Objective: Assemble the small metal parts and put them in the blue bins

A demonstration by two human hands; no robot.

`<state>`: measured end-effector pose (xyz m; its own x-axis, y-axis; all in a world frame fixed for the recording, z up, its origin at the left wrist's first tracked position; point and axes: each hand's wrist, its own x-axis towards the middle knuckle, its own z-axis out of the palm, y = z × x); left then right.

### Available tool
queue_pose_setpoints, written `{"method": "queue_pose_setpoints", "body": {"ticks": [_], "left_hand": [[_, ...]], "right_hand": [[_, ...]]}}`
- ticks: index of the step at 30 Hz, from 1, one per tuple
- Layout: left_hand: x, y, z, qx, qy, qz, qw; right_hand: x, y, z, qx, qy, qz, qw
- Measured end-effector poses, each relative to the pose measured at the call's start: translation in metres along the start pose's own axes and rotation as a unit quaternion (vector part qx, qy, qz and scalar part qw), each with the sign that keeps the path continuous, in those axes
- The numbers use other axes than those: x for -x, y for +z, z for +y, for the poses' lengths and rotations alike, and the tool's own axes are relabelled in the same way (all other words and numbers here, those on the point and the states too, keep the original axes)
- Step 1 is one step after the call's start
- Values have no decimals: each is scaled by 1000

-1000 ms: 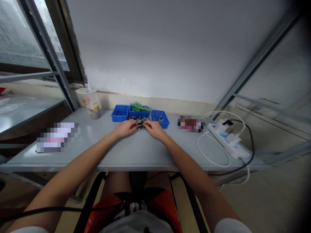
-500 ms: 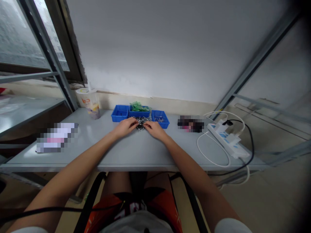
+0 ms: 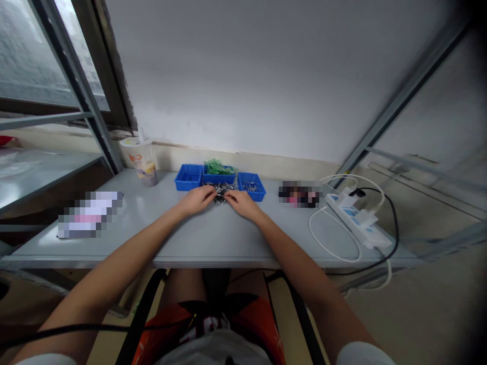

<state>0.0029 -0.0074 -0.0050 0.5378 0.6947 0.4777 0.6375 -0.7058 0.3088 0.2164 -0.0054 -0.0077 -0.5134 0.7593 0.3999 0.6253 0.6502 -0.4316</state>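
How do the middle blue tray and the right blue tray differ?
The middle tray holds green material heaped above its rim; the right tray holds thin, shiny pieces lying low inside.
The middle tray sits behind the loose pile; the right tray is to the pile's right.
Both are blue, open-topped and on the same table.

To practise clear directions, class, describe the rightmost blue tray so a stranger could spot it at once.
On the grey table, find the blue trays. Take the right-end tray, just past the right hand. It holds thin metal pieces, whereas the middle tray holds green stuff.
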Motion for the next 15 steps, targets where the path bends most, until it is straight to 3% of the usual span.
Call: {"method": "queue_pose_setpoints", "body": {"ticks": [15], "left_hand": [[0, 1, -1, 7, 22, -29, 999]], "right_hand": [[1, -2, -1, -35, 5, 22, 999]]}}
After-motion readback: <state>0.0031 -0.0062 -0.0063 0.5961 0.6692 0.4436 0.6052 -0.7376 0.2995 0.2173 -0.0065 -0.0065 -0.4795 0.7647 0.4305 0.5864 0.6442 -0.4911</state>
